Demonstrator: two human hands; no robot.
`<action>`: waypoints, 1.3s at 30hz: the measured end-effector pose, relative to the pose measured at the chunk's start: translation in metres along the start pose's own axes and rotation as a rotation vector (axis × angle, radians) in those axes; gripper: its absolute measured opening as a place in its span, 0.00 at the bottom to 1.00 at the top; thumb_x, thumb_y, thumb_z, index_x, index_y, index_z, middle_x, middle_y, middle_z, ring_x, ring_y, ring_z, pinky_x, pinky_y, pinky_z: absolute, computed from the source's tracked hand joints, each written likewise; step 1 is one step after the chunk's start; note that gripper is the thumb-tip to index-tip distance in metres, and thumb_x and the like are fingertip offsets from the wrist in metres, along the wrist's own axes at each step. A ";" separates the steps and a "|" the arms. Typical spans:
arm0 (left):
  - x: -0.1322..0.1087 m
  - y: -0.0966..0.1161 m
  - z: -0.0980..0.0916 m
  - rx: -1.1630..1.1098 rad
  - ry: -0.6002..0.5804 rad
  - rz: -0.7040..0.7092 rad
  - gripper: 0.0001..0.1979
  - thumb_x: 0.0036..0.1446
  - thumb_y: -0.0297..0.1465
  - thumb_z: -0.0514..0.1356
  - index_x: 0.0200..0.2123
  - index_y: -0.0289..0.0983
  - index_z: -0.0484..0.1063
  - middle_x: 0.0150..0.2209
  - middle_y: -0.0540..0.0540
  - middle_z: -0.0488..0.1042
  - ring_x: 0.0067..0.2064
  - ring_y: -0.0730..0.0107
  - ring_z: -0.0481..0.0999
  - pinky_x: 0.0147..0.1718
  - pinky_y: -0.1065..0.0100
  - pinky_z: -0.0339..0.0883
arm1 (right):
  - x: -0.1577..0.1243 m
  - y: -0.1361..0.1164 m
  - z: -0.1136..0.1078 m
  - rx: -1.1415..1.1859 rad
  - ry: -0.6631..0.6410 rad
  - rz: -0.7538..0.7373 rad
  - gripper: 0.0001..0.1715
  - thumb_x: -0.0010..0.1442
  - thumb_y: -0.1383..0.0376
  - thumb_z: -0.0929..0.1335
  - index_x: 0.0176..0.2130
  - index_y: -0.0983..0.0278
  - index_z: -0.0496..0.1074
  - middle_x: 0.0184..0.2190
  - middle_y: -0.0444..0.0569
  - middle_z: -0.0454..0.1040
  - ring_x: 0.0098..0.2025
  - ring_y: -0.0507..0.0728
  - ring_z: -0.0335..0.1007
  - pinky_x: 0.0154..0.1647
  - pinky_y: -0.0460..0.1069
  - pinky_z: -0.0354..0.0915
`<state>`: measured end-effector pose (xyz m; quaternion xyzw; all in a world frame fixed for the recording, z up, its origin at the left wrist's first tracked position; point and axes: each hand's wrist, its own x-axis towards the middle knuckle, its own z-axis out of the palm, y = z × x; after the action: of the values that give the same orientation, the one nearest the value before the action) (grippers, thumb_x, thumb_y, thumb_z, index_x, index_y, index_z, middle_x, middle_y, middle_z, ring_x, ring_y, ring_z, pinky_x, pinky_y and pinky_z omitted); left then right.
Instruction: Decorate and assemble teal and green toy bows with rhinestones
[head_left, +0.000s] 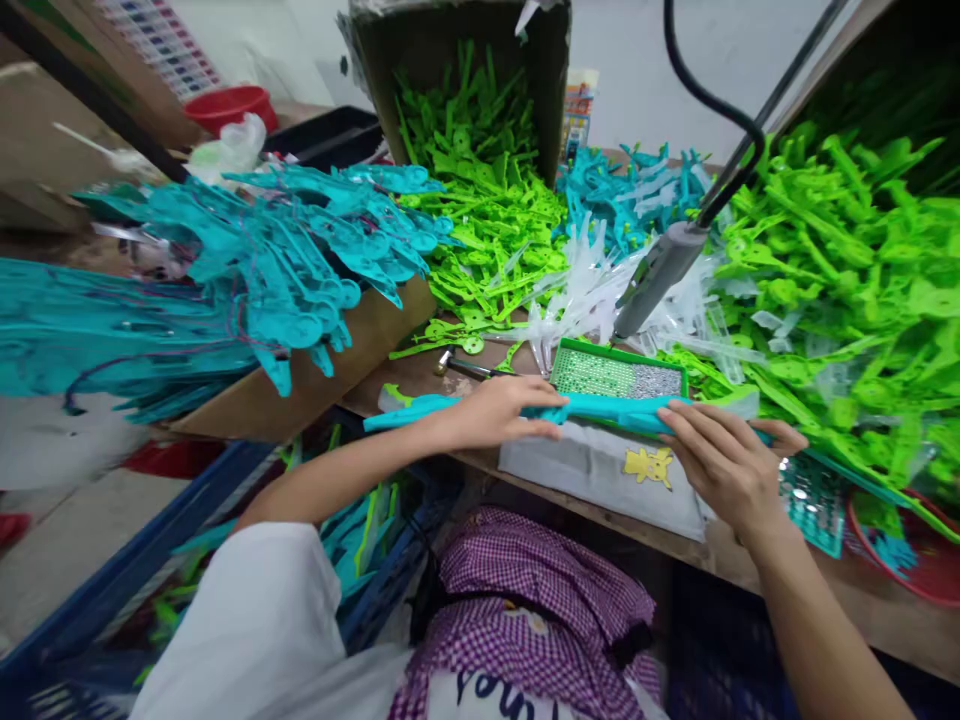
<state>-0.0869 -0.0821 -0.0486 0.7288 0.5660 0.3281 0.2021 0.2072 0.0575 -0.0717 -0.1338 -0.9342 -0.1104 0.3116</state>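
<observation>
My left hand [499,410] and my right hand [724,455] both grip a long teal plastic piece [592,408] held level across the front of the wooden bench. The left fingers close over its middle, the right fingers pinch its right end. Under the piece lies a grey cloth pad [600,475] with a yellow figure on it. Just behind it stands a green-rimmed tray [619,372] of tiny screws. A grey powered screwdriver [660,275] hangs on a black cable above the tray.
Teal plastic pieces [285,250] are heaped on a cardboard box at left. Green pieces [840,270] are piled at right and spill from a tipped carton [472,130] at the back. Clear plastic parts [585,290] lie mid-bench. A blue crate [150,560] stands below left, a red basket [922,560] at right.
</observation>
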 end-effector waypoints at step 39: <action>-0.041 -0.008 0.065 0.280 0.609 0.081 0.25 0.64 0.34 0.56 0.63 0.38 0.59 0.57 0.38 0.71 0.59 0.60 0.69 0.56 0.57 0.66 | 0.008 0.013 0.021 0.009 -0.034 0.079 0.20 0.61 0.64 0.69 0.53 0.54 0.71 0.47 0.44 0.78 0.46 0.58 0.73 0.48 0.54 0.57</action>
<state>-0.0527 -0.1144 -0.1096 0.6398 0.6106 0.4576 -0.0918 0.1940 0.0771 -0.0814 -0.1709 -0.9339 -0.0918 0.3003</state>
